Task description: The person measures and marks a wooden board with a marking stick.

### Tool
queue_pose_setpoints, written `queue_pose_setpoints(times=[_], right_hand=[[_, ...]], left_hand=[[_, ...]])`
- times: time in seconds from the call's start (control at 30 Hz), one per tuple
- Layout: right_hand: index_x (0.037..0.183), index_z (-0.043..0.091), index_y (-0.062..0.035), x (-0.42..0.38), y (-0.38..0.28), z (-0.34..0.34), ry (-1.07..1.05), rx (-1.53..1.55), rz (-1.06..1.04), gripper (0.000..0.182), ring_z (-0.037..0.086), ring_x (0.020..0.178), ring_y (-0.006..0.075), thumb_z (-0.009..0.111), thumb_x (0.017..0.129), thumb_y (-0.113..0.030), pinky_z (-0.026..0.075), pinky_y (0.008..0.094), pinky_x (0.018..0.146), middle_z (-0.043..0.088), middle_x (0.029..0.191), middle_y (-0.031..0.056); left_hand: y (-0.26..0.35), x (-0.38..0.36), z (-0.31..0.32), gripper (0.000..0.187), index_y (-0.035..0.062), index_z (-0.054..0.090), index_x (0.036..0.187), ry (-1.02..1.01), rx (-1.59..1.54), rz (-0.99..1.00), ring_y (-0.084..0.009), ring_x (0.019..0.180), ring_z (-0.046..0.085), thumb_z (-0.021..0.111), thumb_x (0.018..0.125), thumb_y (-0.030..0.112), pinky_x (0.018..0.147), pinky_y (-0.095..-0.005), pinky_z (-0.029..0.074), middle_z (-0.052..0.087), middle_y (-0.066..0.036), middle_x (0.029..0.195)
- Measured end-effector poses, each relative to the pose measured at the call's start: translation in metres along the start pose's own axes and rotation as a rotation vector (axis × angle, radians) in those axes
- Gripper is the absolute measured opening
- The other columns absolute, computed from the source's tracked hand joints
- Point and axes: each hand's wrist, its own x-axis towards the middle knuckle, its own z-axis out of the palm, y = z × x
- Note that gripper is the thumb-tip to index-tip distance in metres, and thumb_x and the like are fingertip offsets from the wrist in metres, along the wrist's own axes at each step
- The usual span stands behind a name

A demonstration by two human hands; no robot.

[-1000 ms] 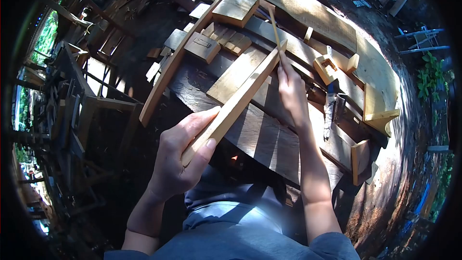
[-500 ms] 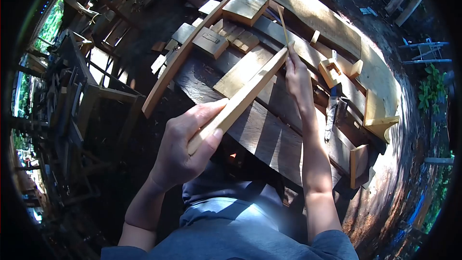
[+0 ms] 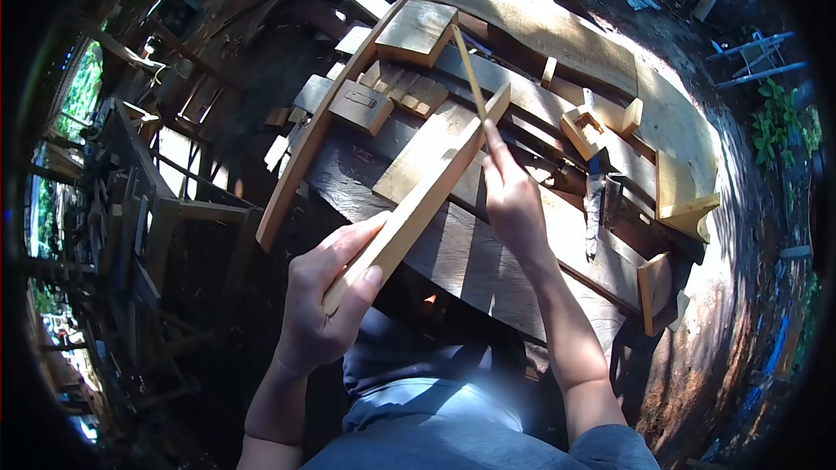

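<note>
My left hand [image 3: 326, 283] is closed around the near end of a squared wooden batten [image 3: 427, 191], thumb on one side and fingers on the other. The batten slopes up and away over the bench. Closed on a thin, light-coloured wooden stick [image 3: 470, 74] is my right hand [image 3: 515, 209], its fingertips right at the batten's far part. The stick points away from me, and its far tip overlaps the corner of a thick wooden block [image 3: 416, 32]. A wide pale board [image 3: 405, 161] lies on the bench beneath the batten.
The dark plank bench [image 3: 348, 165] carries a long curved rail [image 3: 305, 157], a block with a recess [image 3: 364, 104], and a small wooden piece with a square opening [image 3: 582, 132]. An angled wooden piece [image 3: 688, 204] and an upright piece [image 3: 651, 292] stand at the right.
My right hand has drawn back toward me along the batten with the stick, leaving the batten's far end exposed. My left hand has shifted slightly down and left; the view has turned a little.
</note>
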Motion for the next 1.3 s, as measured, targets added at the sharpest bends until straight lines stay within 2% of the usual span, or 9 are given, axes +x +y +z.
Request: queue_pose_setpoints(times=[0.3, 0.43, 0.57, 0.63, 0.9, 0.93, 1.03, 1.13, 1.3], right_hand=[[0.143, 0.045, -0.0115, 0.034, -0.002, -0.025, -0.112, -0.105, 0.243, 0.044, 0.067, 0.095, 0.0414, 0.045, 0.1, -0.02, 0.053, 0.0447, 0.083, 0.064, 0.108, 0.0303], [0.15, 0.037, -0.0206, -0.018, 0.011, 0.011, 0.176, 0.014, -0.313, 0.052, 0.067, 0.064, 0.037, 0.047, 0.099, -0.019, 0.051, 0.0492, 0.06, 0.063, 0.067, 0.024], [0.145, 0.045, -0.0151, 0.038, 0.012, -0.012, 0.012, 0.026, 0.06, 0.043, 0.064, 0.055, 0.0356, 0.044, 0.102, -0.023, 0.049, 0.0476, 0.056, 0.059, 0.061, 0.0237], [0.143, 0.046, -0.0136, 0.063, 0.027, 0.007, 0.312, -0.172, -0.163, 0.042, 0.064, 0.056, 0.0384, 0.042, 0.103, -0.024, 0.049, 0.05, 0.054, 0.06, 0.061, 0.0242], [0.144, 0.046, -0.0211, -0.011, 0.012, 0.018, 0.193, 0.022, -0.236, 0.044, 0.065, 0.058, 0.0332, 0.047, 0.1, -0.025, 0.053, 0.0432, 0.054, 0.067, 0.074, 0.0153], [0.145, 0.047, -0.0216, 0.006, -0.008, -0.012, -0.078, 0.039, 0.159, 0.044, 0.063, 0.055, 0.0261, 0.05, 0.101, -0.022, 0.048, 0.041, 0.053, 0.064, 0.067, 0.0174], [0.145, 0.046, -0.0186, 0.065, 0.04, 0.011, 0.289, -0.073, -0.164, 0.042, 0.06, 0.049, 0.0225, 0.042, 0.104, -0.029, 0.043, 0.0387, 0.046, 0.06, 0.059, 0.0149], [0.144, 0.047, -0.0207, 0.015, -0.007, -0.012, -0.087, -0.082, 0.142, 0.044, 0.068, 0.064, 0.0345, 0.047, 0.101, -0.029, 0.057, 0.0466, 0.063, 0.07, 0.077, 0.0173], [0.146, 0.044, -0.0198, -0.022, 0.01, 0.011, 0.028, 0.088, -0.189, 0.046, 0.067, 0.058, 0.0311, 0.048, 0.101, -0.025, 0.053, 0.0414, 0.053, 0.067, 0.071, 0.0169]], left_hand=[[0.01, 0.003, -0.003, 0.05, -0.0107, 0.058, 0.125, -0.004, 0.024, -0.129, -0.0268, 0.112, 0.062, 0.054, 0.083, 0.016, 0.101, -0.0355, 0.043, 0.065, -0.023, 0.118], [0.0, 0.004, -0.007, 0.053, -0.0109, 0.059, 0.125, 0.036, 0.034, -0.107, -0.0266, 0.11, 0.063, 0.053, 0.083, 0.02, 0.101, -0.0353, 0.044, 0.067, -0.023, 0.115], [-0.001, 0.006, -0.011, 0.054, -0.0106, 0.059, 0.126, 0.03, 0.073, -0.141, -0.025, 0.109, 0.063, 0.052, 0.083, 0.022, 0.1, -0.0347, 0.044, 0.067, -0.022, 0.116], [-0.002, 0.006, -0.01, 0.054, -0.0108, 0.059, 0.126, 0.041, 0.065, -0.144, -0.0247, 0.112, 0.062, 0.052, 0.084, 0.023, 0.101, -0.0348, 0.043, 0.067, -0.022, 0.117], [0.001, 0.006, -0.01, 0.055, -0.0117, 0.059, 0.125, 0.036, 0.055, -0.154, -0.0248, 0.109, 0.063, 0.051, 0.083, 0.023, 0.099, -0.0343, 0.044, 0.067, -0.023, 0.116], [0.001, 0.005, -0.011, 0.055, -0.0117, 0.059, 0.125, 0.03, 0.062, -0.155, -0.0248, 0.109, 0.063, 0.051, 0.083, 0.023, 0.099, -0.0343, 0.044, 0.067, -0.023, 0.116], [-0.001, 0.005, -0.011, 0.054, -0.0117, 0.058, 0.125, 0.038, 0.066, -0.156, -0.024, 0.109, 0.063, 0.051, 0.084, 0.021, 0.099, -0.0331, 0.044, 0.067, -0.022, 0.116], [-0.002, 0.007, -0.008, 0.053, -0.0122, 0.058, 0.125, 0.065, 0.057, -0.102, -0.0218, 0.105, 0.063, 0.051, 0.084, 0.021, 0.098, -0.0318, 0.044, 0.068, -0.021, 0.113], [0.001, 0.005, -0.008, 0.053, -0.0119, 0.059, 0.125, 0.064, 0.048, -0.145, -0.0208, 0.105, 0.063, 0.051, 0.085, 0.022, 0.096, -0.0319, 0.045, 0.068, -0.02, 0.112]])
